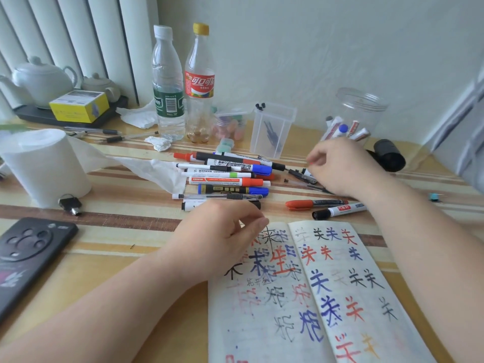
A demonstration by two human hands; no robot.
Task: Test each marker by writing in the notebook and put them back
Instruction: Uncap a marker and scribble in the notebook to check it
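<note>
- Paper notebook (264,334) lies open and flat at the near centre-right of the striped table (117,231). Both pages carry handwritten characters in black, blue and red ink.
- Marker pile (227,179) lies just beyond the notebook. The markers are mostly parallel, laid left to right, with red, blue and black caps, and a clear gel pen sits among them.
- Red marker (314,204) and black-capped white marker (340,210) lie side by side, apart from the pile and just past the notebook's top right corner.
- Left hand (217,231) sits over the notebook's top left corner, at the near edge of the pile. The fingers are curled and the thumb meets the forefinger; whether they pinch anything cannot be told.
- Right hand (340,166) sits at the right end of the pile, fingers curled inward over small black pen parts. What it holds, if anything, cannot be told.
- Clear jar (364,106) lies on its side behind the right hand, with several markers inside.
- Clear square container (272,129), water bottle (167,82) and cola bottle (199,82) stand behind the pile.
- Tissue roll (44,166), keys (70,204) and black phone (28,255) occupy the left side.
- White teapot (42,79) and yellow box (78,106) sit at the far left.
</note>
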